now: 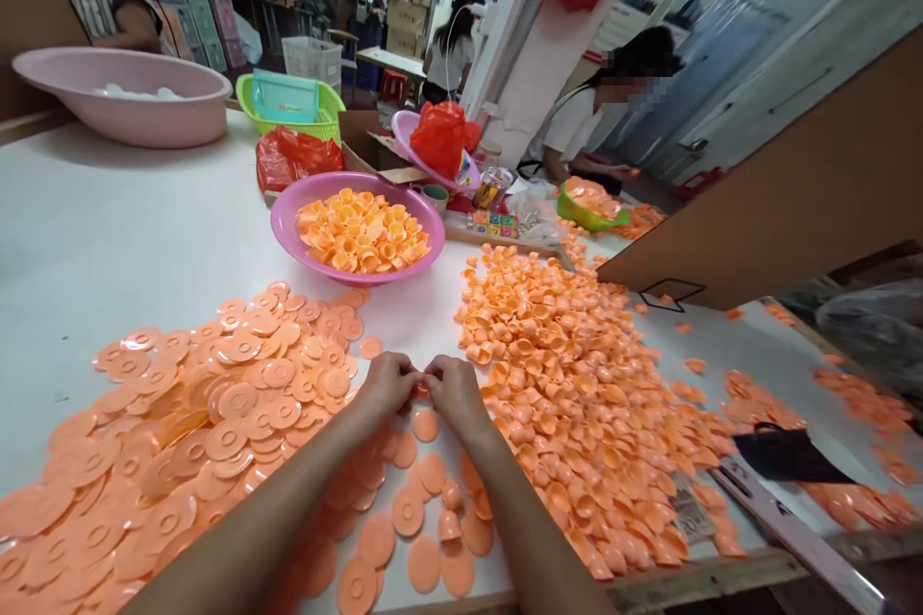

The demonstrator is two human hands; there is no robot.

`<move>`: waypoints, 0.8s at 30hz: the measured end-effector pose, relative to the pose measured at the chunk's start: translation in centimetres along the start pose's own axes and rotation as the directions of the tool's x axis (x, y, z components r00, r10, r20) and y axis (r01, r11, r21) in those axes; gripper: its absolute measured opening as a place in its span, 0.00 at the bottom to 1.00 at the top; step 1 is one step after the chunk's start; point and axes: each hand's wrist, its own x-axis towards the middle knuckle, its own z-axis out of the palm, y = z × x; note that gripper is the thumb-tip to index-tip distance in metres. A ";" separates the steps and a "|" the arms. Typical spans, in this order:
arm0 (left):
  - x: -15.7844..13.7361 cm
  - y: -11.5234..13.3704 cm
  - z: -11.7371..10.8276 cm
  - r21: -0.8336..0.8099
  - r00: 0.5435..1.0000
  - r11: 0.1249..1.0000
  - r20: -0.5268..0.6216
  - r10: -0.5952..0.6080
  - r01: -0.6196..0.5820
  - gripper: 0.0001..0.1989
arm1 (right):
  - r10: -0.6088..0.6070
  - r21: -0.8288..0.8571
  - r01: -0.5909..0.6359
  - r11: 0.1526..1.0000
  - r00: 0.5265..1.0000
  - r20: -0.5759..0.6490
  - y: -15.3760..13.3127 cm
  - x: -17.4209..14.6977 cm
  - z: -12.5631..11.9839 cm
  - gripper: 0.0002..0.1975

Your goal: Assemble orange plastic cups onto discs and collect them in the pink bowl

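My left hand (389,386) and my right hand (454,392) meet fingertip to fingertip over the white table. Pinched between them is a small orange plastic piece (420,386), mostly covered by my fingers, so its exact shape is unclear. Flat orange discs (237,402), each with a raised ring, lie heaped to the left. On the right spreads a large pile of small orange plastic cups (562,384). A few loose discs (423,564) and a couple of cups (449,526) lie between my forearms.
Beyond my hands stands a pink bowl (285,226) holding orange cup-shaped pieces. A larger pale pink basin (165,120) and a green basket (332,106) are farther back. A cardboard panel (779,183) rises at right, near a dark cloth (785,455). Another person (577,125) works behind.
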 end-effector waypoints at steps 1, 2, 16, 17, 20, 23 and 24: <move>-0.1 0.0 -0.3 -0.013 1.000 1.000 0.000 0.011 -0.011 0.10 | 0.026 0.090 -0.025 0.996 1.000 -0.008 0.3 -0.2 0.1 0.07; -0.2 0.1 -0.5 -0.027 1.000 0.999 -0.014 0.028 -0.029 0.11 | 0.059 0.192 -0.056 0.980 0.998 -0.012 0.6 -0.4 0.1 0.06; -5.8 0.1 1.1 -0.360 0.932 0.867 -0.246 0.268 -0.344 0.17 | 0.030 0.618 0.171 0.767 0.953 -0.301 -0.1 -3.8 0.3 0.08; -5.8 0.1 1.2 -0.359 0.930 0.866 -0.247 0.273 -0.349 0.17 | 0.018 0.605 0.172 0.778 0.955 -0.295 -0.1 -3.9 0.2 0.10; -5.9 0.0 1.3 -0.308 0.923 0.883 -0.262 0.281 -0.356 0.15 | -0.044 0.569 0.175 0.804 0.971 -0.236 -0.1 -4.2 0.2 0.09; -6.2 0.0 1.3 -0.189 0.892 0.903 -0.323 0.315 -0.387 0.11 | -0.078 0.531 0.209 0.821 0.963 -0.260 -0.1 -4.6 0.4 0.08; -6.3 0.0 1.4 -0.143 0.878 0.903 -0.336 0.341 -0.405 0.11 | -0.083 0.526 0.220 0.821 0.959 -0.272 -0.1 -4.8 0.5 0.07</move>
